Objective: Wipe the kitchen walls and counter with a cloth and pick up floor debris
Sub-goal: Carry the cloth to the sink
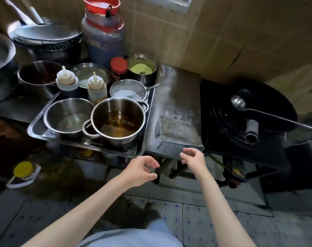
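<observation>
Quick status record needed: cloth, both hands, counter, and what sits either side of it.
cloth: grey cloth lying flat on counter, near front edge
left hand: holds nothing, fingers loosely curled, below counter edge
right hand: holds nothing, fingers just short of the cloth's front edge
counter: steel, smeared
left of cloth: tray with pots, oil pot nearest
right of cloth: black wok holding ladle

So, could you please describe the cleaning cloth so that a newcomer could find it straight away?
Start at the steel counter between the tray of pots and the black stove. The cloth lies flat at its front edge, just beyond the right hand. It is the only soft thing there: a grey, stained, folded rectangle among metal pots.
</observation>
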A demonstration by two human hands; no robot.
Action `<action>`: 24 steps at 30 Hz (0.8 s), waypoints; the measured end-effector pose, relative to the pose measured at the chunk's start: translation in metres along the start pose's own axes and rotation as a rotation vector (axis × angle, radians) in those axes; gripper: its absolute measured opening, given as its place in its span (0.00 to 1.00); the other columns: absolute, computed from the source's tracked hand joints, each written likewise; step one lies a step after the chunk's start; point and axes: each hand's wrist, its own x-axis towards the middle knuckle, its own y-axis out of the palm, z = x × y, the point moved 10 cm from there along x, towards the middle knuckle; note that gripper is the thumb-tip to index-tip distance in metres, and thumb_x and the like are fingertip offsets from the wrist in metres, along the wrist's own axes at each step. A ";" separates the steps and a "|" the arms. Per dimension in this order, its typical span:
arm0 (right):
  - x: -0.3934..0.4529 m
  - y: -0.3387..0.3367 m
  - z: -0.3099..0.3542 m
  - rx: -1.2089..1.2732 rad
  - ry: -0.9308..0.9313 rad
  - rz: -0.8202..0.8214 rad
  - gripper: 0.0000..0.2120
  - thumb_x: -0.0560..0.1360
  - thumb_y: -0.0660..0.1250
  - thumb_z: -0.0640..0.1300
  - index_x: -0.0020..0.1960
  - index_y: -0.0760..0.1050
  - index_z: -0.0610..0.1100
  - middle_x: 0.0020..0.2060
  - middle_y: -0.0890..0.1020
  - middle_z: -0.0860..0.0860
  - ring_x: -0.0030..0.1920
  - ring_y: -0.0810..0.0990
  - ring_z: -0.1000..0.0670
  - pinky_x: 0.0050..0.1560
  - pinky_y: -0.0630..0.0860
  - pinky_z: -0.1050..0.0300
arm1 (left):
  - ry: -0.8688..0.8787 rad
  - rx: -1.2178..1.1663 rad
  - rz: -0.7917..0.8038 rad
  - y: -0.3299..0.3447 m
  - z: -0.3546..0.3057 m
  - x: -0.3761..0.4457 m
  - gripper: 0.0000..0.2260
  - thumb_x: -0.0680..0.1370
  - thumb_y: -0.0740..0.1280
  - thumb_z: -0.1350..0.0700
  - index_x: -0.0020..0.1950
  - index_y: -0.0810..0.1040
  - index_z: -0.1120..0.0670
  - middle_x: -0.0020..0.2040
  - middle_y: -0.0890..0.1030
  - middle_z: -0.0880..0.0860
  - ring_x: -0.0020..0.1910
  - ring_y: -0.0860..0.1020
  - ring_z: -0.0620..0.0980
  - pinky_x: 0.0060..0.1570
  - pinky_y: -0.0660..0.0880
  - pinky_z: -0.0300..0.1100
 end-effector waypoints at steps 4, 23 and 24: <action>0.034 -0.041 0.005 -0.056 0.012 -0.048 0.11 0.71 0.72 0.41 0.53 0.78 0.42 0.46 0.81 0.48 0.46 0.79 0.48 0.54 0.77 0.51 | -0.010 0.028 0.038 0.025 -0.034 0.033 0.11 0.72 0.73 0.55 0.50 0.78 0.43 0.52 0.78 0.42 0.48 0.78 0.41 0.48 0.76 0.35; 0.175 -0.042 0.024 -0.501 0.027 0.061 0.29 0.69 0.72 0.49 0.66 0.69 0.42 0.62 0.75 0.44 0.62 0.75 0.43 0.59 0.72 0.54 | -0.278 0.192 -0.343 -0.019 -0.035 0.196 0.23 0.68 0.74 0.54 0.61 0.74 0.47 0.64 0.68 0.53 0.64 0.70 0.52 0.65 0.68 0.44; 0.177 -0.041 0.023 -0.506 0.027 0.072 0.27 0.69 0.72 0.49 0.65 0.70 0.42 0.61 0.76 0.44 0.61 0.75 0.43 0.57 0.73 0.55 | -0.294 0.180 -0.348 -0.017 -0.031 0.198 0.25 0.67 0.75 0.54 0.62 0.72 0.47 0.65 0.68 0.54 0.65 0.69 0.52 0.65 0.67 0.45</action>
